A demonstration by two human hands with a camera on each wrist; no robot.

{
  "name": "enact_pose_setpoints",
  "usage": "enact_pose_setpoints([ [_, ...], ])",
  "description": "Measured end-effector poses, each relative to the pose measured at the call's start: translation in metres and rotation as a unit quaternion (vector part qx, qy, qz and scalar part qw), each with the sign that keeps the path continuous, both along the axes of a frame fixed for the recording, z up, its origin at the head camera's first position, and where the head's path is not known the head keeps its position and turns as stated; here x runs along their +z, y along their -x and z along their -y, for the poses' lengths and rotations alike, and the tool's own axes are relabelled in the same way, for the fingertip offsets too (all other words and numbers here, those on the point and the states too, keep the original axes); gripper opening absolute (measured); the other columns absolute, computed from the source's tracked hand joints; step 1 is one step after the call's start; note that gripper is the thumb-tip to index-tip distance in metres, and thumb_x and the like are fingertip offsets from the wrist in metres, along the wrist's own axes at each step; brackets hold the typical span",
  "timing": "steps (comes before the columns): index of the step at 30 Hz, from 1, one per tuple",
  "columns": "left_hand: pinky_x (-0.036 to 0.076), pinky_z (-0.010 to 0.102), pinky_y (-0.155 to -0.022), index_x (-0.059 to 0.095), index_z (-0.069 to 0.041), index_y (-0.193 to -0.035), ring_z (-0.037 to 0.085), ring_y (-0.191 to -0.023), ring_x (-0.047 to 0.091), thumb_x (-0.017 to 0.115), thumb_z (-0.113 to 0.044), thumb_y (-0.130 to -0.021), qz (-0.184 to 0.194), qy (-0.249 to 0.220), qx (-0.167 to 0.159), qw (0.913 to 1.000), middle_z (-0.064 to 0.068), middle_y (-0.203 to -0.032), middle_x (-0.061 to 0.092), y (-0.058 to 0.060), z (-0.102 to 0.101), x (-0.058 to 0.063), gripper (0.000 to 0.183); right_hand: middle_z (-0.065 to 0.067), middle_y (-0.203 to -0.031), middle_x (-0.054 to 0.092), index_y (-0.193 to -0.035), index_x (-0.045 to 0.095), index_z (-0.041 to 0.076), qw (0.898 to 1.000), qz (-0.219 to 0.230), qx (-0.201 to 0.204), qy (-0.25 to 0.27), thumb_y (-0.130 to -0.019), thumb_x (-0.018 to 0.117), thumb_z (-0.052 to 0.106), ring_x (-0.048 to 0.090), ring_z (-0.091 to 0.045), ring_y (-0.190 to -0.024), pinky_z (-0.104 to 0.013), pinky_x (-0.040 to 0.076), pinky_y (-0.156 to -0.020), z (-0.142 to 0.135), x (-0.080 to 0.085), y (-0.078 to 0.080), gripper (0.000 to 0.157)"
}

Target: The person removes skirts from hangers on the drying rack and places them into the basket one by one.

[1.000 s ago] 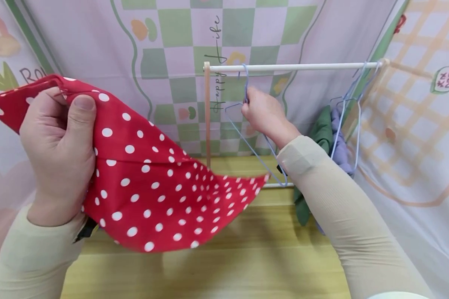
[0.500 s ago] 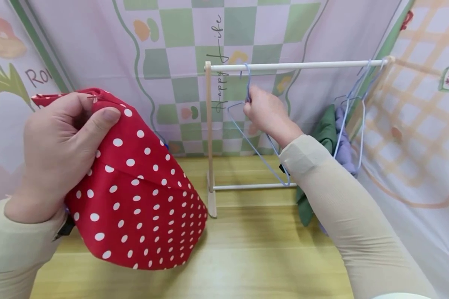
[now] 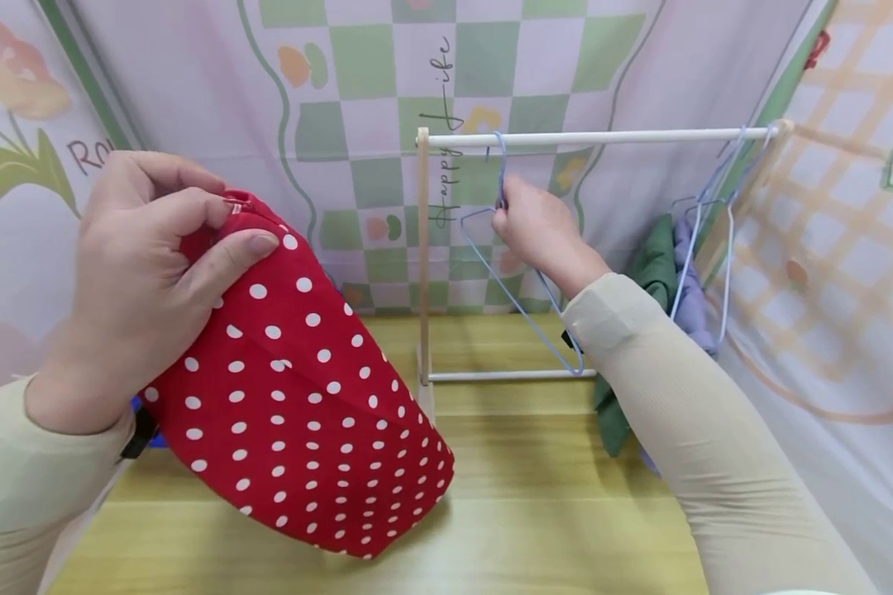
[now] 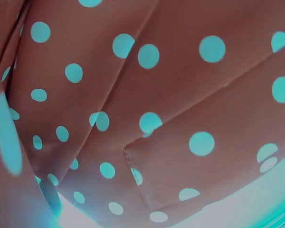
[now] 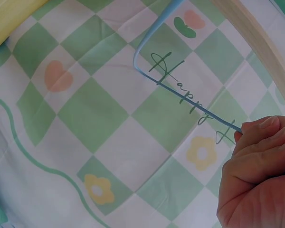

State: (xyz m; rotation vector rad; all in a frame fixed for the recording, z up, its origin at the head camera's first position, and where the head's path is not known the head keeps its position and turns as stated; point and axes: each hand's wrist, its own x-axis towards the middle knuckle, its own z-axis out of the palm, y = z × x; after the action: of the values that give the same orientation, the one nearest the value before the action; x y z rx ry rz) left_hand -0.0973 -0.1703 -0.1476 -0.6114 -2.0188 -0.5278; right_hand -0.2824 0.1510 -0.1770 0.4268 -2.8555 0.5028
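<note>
A red garment with white polka dots [image 3: 320, 430] hangs from my left hand [image 3: 145, 281], whose thumb and fingers pinch its top edge. Dotted fabric [image 4: 175, 95] with a stitched, pocket-like patch fills most of the left wrist view, in off colours. My right hand [image 3: 543, 231] grips a light blue clothes hanger [image 3: 517, 312] just below its hook. That hook sits over the white rail [image 3: 618, 136] of a small clothes rack. In the right wrist view, one arm of the hanger [image 5: 192, 101] runs out from the curled fingers of the right hand [image 5: 261, 175].
Green [image 3: 651, 268] and purple [image 3: 690, 306] garments hang at the rack's right end, near other blue hangers [image 3: 728, 273]. The rack's wooden post [image 3: 423, 273] stands on the wooden table [image 3: 558, 529]. A patterned cloth backdrop [image 3: 365, 165] lies behind. Something blue [image 3: 156, 440] shows by the left wrist.
The left hand has moved right with the red garment, which swung from a sideways spread to hanging down. The right hand keeps its hold on the hanger, and the view has shifted slightly.
</note>
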Motion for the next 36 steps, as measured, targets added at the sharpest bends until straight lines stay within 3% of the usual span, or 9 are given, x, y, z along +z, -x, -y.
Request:
enact_pose_setpoints([
  [5,0.036,0.04,-0.091,0.063,0.005,-0.079,0.031,-0.115,0.053,0.077,-0.018,-0.082,-0.028,0.046,-0.013,0.9984,0.018,-0.122,0.062,0.0043,-0.0028,0.0016,0.027,-0.009,-0.094,0.057,-0.104,0.048,0.008,1.0,-0.004,-0.003,-0.003,-0.095,0.04,0.018,0.054,-0.03,-0.085,-0.045,0.044,-0.076,-0.0015,-0.0014,0.0003,0.015],
  [14,0.038,0.037,-0.091,0.063,0.003,-0.084,0.032,-0.101,0.059,0.075,-0.015,-0.085,-0.02,0.074,-0.012,0.997,0.016,-0.098,0.07,0.0063,-0.0056,0.0023,0.021,-0.009,-0.093,0.057,-0.105,0.048,0.008,1.0,-0.001,-0.002,-0.003,-0.096,0.04,0.019,0.054,-0.03,-0.084,-0.045,0.045,-0.076,-0.0025,-0.0017,-0.0002,0.016],
  [22,0.042,0.035,-0.066,0.059,0.002,-0.091,0.026,-0.075,0.057,0.071,-0.021,-0.088,0.002,0.086,0.051,0.995,0.013,-0.084,0.063,0.0053,-0.0045,-0.0023,0.026,-0.008,-0.093,0.058,-0.106,0.048,0.009,1.0,0.012,0.004,0.01,-0.097,0.04,0.019,0.058,-0.027,-0.085,-0.043,0.045,-0.075,-0.0005,-0.0016,0.0001,0.016],
  [29,0.049,0.043,-0.057,0.057,0.004,-0.095,0.028,-0.066,0.057,0.067,-0.025,-0.092,0.002,0.116,0.081,0.9899,0.014,-0.078,0.059,0.0045,-0.0047,-0.0041,0.03,-0.007,-0.093,0.06,-0.107,0.047,0.01,1.0,0.019,0.002,0.012,-0.097,0.04,0.019,0.06,-0.028,-0.088,-0.043,0.045,-0.076,0.0003,-0.0016,0.0001,0.016],
  [36,0.046,0.043,-0.046,0.053,0.002,-0.088,0.029,-0.055,0.055,0.062,-0.029,-0.095,-0.013,0.139,0.11,0.9841,0.013,-0.066,0.053,0.0072,-0.0033,-0.0045,0.034,-0.008,-0.094,0.06,-0.108,0.048,0.01,1.0,0.016,0.002,0.012,-0.097,0.04,0.019,0.059,-0.028,-0.087,-0.043,0.045,-0.076,0.0009,-0.0009,-0.001,0.017],
])
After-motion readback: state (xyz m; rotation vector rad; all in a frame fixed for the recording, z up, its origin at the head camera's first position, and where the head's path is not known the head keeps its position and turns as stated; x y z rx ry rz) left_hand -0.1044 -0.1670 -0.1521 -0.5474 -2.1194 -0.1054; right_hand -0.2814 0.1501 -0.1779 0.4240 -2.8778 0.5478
